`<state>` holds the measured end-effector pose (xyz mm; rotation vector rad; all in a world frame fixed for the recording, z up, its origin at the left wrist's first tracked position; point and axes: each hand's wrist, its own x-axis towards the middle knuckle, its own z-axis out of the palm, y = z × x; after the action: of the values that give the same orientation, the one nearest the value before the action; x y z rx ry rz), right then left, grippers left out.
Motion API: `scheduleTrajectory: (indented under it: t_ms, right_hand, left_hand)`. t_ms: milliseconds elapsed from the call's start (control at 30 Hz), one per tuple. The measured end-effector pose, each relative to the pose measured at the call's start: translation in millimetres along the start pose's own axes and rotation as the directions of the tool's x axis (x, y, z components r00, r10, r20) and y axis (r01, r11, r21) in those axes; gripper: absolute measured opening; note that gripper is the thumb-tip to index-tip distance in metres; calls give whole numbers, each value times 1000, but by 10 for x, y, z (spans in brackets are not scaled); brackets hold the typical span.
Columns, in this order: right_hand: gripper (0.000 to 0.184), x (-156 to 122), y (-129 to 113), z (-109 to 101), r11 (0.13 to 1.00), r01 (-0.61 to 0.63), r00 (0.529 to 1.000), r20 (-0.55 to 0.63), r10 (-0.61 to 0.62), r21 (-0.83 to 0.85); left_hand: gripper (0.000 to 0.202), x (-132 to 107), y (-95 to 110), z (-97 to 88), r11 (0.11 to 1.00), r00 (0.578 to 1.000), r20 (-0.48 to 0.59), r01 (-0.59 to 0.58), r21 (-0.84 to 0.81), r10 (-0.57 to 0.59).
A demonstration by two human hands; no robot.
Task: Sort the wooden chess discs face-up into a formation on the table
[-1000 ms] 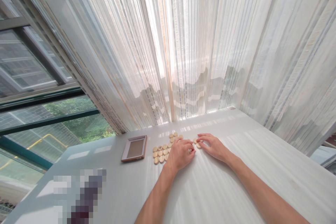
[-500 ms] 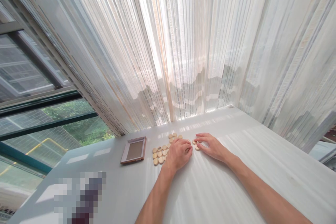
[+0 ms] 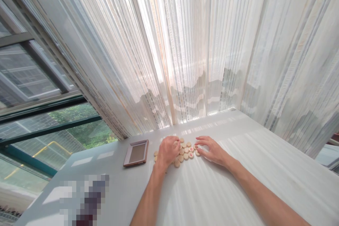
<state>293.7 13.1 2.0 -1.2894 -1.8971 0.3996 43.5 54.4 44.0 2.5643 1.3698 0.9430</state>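
Observation:
Several round wooden Chinese chess pieces lie flat in a cluster on the white table; at least two show red characters, while others look plain on top. My left hand is over the left part of the cluster and hides some pieces. Its fingers are curled in, and anything between them is out of sight. My right hand rests at the cluster's right end. Its fingers are stretched and apart, with the thumb and fingertips against the pieces there.
A shallow framed tray or box lies on the table left of the pieces. Sheer striped curtains hang along the table's far edge, and a window is at the left. A pixelated patch covers something at the lower left.
My left hand has moved left, uncovering pieces in the middle, including ones with red characters. My right hand stays nearly in place at the right end of the cluster.

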Motion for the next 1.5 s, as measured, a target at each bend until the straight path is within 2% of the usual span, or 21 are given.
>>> scheduleTrajectory:
  t_ms: [67, 167, 300, 467, 667, 1067, 1233, 1367, 1500]
  right_hand:
    - [21, 2, 5, 4, 1000, 2, 1000, 8, -2, -12]
    - [18, 5, -2, -6, 1000, -1, 999, 34, 2, -26]
    - [17, 14, -3, 0, 1000, 4, 999, 34, -3, -25]
    - [20, 10, 30, 0, 1000, -1, 1000, -31, 1, -14]
    - [21, 20, 52, -104, 998, -21, 997, -69, 17, -54]
    - [12, -3, 5, -255, 994, -31, 998, 55, 37, -108]
    - [25, 108, 6, -161, 990, -62, 998, 24, 65, -124]
    - [35, 175, -42, -72, 992, -36, 999, 30, 40, -120]
    - [35, 160, -45, -40, 994, -9, 999, 37, 13, -108]
  left_hand:
    - [19, 45, -173, -104, 999, 999, -2, 38, 20, -38]
    - [22, 102, -378, -201, 997, 994, 81, 73, 34, -75]
    - [21, 145, -480, -211, 994, 980, 163, 110, 24, -113]
    - [22, 144, -449, -198, 990, 967, 214, 141, 12, -140]
    - [20, 168, -385, -181, 985, 963, 210, 163, 46, -170]
    - [24, 272, -215, -22, 968, 960, 174, 191, 163, -218]
    - [27, 309, -150, 15, 953, 950, 174, 221, 208, -258]
    - [28, 308, -131, -12, 950, 944, 201, 214, 228, -261]
    - [27, 307, -123, -32, 953, 945, 220, 190, 237, -243]
